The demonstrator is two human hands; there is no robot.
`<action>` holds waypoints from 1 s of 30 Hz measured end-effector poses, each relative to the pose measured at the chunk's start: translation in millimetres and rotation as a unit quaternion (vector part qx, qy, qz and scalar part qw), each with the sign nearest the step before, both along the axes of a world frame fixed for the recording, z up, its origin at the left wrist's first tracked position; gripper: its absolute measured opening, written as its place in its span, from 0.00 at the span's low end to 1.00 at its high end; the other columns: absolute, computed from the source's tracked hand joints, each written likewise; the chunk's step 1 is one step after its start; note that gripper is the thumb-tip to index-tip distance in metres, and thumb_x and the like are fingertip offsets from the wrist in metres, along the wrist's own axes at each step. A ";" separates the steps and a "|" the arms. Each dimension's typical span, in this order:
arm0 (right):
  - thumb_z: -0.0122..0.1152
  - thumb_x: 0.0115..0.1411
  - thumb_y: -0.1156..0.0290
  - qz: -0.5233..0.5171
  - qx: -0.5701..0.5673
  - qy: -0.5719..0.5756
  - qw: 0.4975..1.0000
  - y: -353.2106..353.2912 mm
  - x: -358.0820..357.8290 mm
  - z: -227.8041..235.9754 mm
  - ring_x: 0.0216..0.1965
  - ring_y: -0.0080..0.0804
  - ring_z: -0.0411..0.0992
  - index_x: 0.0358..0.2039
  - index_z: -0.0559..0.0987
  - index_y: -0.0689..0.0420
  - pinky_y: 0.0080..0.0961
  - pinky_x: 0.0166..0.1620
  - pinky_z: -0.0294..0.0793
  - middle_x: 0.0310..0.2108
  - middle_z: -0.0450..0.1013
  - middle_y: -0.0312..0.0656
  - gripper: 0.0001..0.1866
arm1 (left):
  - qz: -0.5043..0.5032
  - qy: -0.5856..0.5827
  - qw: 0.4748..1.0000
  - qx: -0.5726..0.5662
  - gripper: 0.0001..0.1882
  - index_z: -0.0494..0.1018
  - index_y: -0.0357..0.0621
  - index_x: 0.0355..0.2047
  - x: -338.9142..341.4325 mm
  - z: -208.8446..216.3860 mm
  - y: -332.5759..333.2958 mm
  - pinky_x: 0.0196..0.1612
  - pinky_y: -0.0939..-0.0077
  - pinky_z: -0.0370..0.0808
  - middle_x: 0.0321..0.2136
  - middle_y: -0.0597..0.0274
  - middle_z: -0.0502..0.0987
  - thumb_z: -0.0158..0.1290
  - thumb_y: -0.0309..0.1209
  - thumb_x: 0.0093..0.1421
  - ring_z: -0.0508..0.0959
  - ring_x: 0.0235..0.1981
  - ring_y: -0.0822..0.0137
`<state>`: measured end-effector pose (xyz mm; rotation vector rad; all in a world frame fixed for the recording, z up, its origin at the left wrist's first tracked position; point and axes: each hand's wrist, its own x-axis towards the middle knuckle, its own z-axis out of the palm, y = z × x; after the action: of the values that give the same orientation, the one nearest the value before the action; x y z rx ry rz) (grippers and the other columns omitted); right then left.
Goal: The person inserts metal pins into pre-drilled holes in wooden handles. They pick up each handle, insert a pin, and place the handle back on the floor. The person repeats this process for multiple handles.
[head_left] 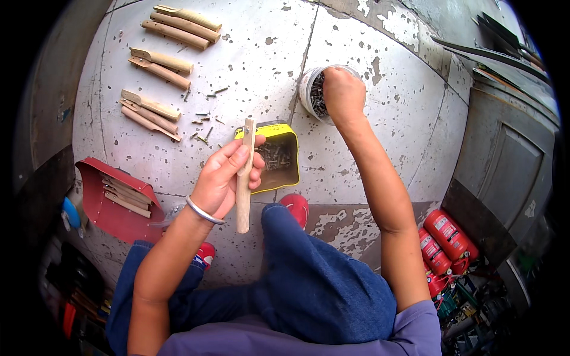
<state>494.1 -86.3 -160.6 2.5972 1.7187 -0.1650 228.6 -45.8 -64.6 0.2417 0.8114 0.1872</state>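
Observation:
My left hand (221, 183) is closed round a pale wooden handle (243, 204), held upright with its slotted, flattened end at the top. My right hand (345, 94) reaches into a white round tub (305, 95) full of small metal pins or rivets (318, 99); its fingertips are hidden. Behind the left hand stands a box with a yellow rim (297, 163), more metal fasteners (274, 155) lying inside. Several loose fasteners (203, 138) are scattered on the floor to the left of it.
At the far left, slotted wooden handles lie in groups (181, 28), (161, 66), (151, 113). A red curved holder (98, 204) with more handles (126, 196) sits near my left. Red fire extinguishers (445, 234) and a grey cabinet (510, 154) stand at right, long blades (499, 56) above.

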 end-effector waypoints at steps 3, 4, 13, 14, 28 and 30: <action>0.56 0.53 0.70 -0.032 0.023 0.031 0.999 -3.2 2.5 -4.8 0.26 0.45 0.74 0.23 0.76 0.56 0.39 0.31 0.73 0.25 0.75 0.44 0.06 | -0.003 -0.008 1.000 0.000 0.20 0.62 0.35 0.54 1.8 2.1 -0.8 0.30 0.81 0.67 0.30 0.63 0.71 0.43 0.35 0.66 0.68 0.26 0.77; 0.56 0.54 0.69 -0.039 0.023 0.032 0.998 -2.8 2.1 -4.7 0.26 0.45 0.74 0.23 0.77 0.56 0.39 0.31 0.73 0.25 0.75 0.44 0.06 | -0.006 -0.009 1.000 0.002 0.20 0.62 0.35 0.54 2.2 2.5 -0.5 0.30 0.81 0.67 0.30 0.63 0.71 0.43 0.35 0.66 0.68 0.26 0.77; 0.59 0.54 0.64 -0.084 -0.024 0.020 0.996 5.7 -3.4 -0.8 0.27 0.44 0.75 0.24 0.79 0.55 0.37 0.32 0.74 0.24 0.75 0.44 0.09 | -0.017 -0.010 1.000 0.019 0.19 0.62 0.37 0.53 -0.4 2.2 -3.2 0.32 0.80 0.68 0.30 0.62 0.72 0.43 0.35 0.66 0.69 0.27 0.75; 0.59 0.53 0.63 -0.081 -0.021 0.022 0.996 6.6 -4.2 0.6 0.27 0.43 0.75 0.24 0.79 0.55 0.37 0.32 0.74 0.24 0.75 0.44 0.09 | -0.019 -0.007 0.999 0.025 0.19 0.62 0.37 0.53 -0.1 2.5 -4.5 0.33 0.80 0.68 0.30 0.62 0.72 0.44 0.35 0.66 0.69 0.27 0.75; 0.59 0.48 0.71 -0.111 0.145 0.147 0.972 -8.2 -16.0 36.2 0.21 0.35 0.73 0.20 0.75 0.58 0.29 0.27 0.72 0.19 0.74 0.42 0.05 | 0.008 -0.037 0.999 0.016 0.18 0.62 0.40 0.52 4.5 14.1 -12.2 0.33 0.79 0.66 0.31 0.60 0.72 0.43 0.36 0.66 0.69 0.27 0.73; 0.62 0.50 0.74 -0.155 0.163 0.402 0.888 -14.2 -38.2 77.4 0.23 0.25 0.74 0.23 0.74 0.60 0.21 0.28 0.72 0.20 0.74 0.39 0.05 | 0.031 -0.048 0.998 0.005 0.17 0.61 0.41 0.52 3.3 16.0 -12.7 0.32 0.79 0.66 0.31 0.60 0.72 0.43 0.36 0.66 0.69 0.27 0.73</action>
<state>455.9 -100.5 -83.2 3.3304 1.5451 -1.2175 231.9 -58.5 -48.6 0.2152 0.7223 0.2588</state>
